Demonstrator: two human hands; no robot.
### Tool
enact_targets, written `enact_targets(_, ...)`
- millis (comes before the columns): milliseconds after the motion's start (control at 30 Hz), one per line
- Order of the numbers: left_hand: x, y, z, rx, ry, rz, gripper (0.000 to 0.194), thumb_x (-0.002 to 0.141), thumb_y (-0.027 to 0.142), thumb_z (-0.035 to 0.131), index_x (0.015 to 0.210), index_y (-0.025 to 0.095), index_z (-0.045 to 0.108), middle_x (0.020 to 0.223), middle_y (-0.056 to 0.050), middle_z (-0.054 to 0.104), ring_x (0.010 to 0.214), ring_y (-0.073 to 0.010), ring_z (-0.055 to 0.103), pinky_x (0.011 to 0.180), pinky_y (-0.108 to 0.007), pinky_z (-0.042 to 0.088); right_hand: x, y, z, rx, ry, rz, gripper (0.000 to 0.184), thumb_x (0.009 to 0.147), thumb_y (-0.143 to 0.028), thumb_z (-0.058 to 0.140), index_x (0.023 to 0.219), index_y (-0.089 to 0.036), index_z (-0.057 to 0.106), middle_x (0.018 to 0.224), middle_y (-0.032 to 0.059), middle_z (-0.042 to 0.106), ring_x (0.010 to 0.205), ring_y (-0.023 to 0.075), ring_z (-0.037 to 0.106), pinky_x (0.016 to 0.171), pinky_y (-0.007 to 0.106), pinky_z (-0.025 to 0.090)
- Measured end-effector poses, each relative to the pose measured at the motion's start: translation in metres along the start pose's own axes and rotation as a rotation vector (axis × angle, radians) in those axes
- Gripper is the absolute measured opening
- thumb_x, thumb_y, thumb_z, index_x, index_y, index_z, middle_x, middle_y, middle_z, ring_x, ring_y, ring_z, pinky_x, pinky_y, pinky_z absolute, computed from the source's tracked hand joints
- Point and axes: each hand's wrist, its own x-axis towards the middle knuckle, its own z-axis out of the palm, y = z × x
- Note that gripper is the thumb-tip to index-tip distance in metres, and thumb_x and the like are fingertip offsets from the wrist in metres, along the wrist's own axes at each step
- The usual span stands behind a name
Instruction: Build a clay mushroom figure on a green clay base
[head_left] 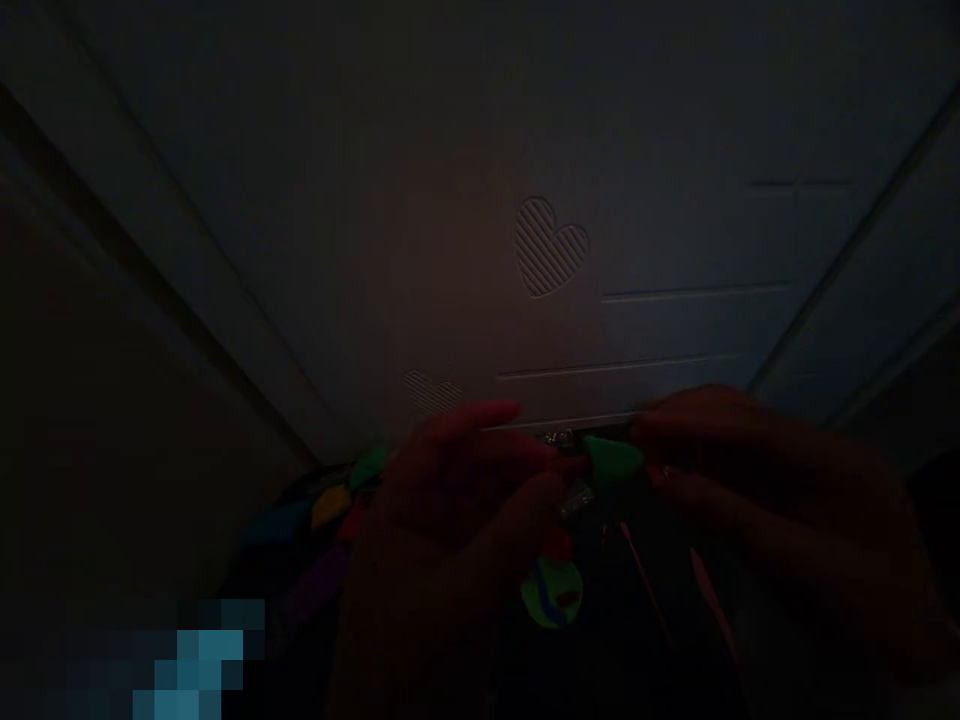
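The view is very dark. A small green piece, apparently modelling clay (613, 460), sits between my two hands. My left hand (457, 510) has its thumb and fingers closing at the left side of the green piece, with the index finger stretched out above. On its right end, the fingertips of my right hand (757, 500) pinch the piece. Below my hands lies a light green disc (534, 598) bearing a blue curved strip and a small red bit. A red piece (556, 543) touches or lies near its upper edge, partly hidden by my left hand.
Two slim pink tools, one thin (646, 580) and one broader (711, 592), lie on the dark surface. Shiny clear wrapping (577, 499) shows between my hands. At left are yellow (330, 506), blue (276, 524) and purple (319, 582) pieces. A pale panel (450, 200) with grooved hearts rises behind.
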Motion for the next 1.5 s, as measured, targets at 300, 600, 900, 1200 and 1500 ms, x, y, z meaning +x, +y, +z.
enact_targets(300,0.001,0.001,-0.002,-0.109,-0.128,-0.076,0.029,0.063,0.010,0.069,0.083,0.030,0.062,0.068,0.008,0.066,0.063,-0.0065,0.064,0.053,-0.008,0.051,-0.003,-0.005,0.006,-0.200,-0.001,-0.144,0.023,0.075,-0.025,0.061,0.097,-0.029,0.056,0.092,-0.0083,0.057,0.085,0.0004,0.054,0.073,0.005,0.044)
enact_targets(600,0.000,0.005,0.000,-0.083,-0.076,-0.091,0.027,0.063,0.008,0.067,0.079,0.029,0.064,0.065,0.008,0.066,0.059,-0.0066,0.063,0.051,-0.009,0.051,-0.001,-0.008,0.007,-0.198,0.014,-0.065,0.024,0.073,-0.029,0.062,0.097,-0.029,0.060,0.091,-0.0009,0.060,0.085,0.0117,0.056,0.070,0.020,0.049)
enact_targets(900,-0.002,0.002,-0.001,-0.081,-0.077,-0.035,0.027,0.063,0.006,0.066,0.080,0.028,0.064,0.066,0.007,0.067,0.061,-0.0069,0.064,0.055,-0.008,0.051,0.006,-0.015,0.017,-0.157,0.080,0.035,0.027,0.074,-0.040,0.058,0.095,-0.024,0.063,0.081,0.0037,0.061,0.083,0.0169,0.058,0.068,0.027,0.050)
enact_targets(1200,0.000,0.003,0.001,-0.064,-0.045,-0.030,0.026,0.061,0.007,0.068,0.078,0.027,0.065,0.063,0.006,0.066,0.057,-0.0085,0.064,0.050,-0.010,0.052,-0.003,-0.006,0.004,-0.183,-0.028,-0.049,0.029,0.072,-0.027,0.064,0.099,-0.036,0.056,0.097,-0.0094,0.058,0.088,0.0040,0.055,0.073,0.008,0.045)
enact_targets(1500,-0.003,0.003,0.003,-0.024,-0.044,0.017,0.031,0.060,0.003,0.067,0.078,0.028,0.064,0.065,0.007,0.067,0.060,-0.0079,0.065,0.054,-0.009,0.052,0.001,-0.006,0.008,0.047,-0.056,0.090,0.027,0.073,-0.023,0.062,0.095,-0.038,0.060,0.096,-0.0112,0.060,0.085,0.0024,0.057,0.071,0.003,0.046)
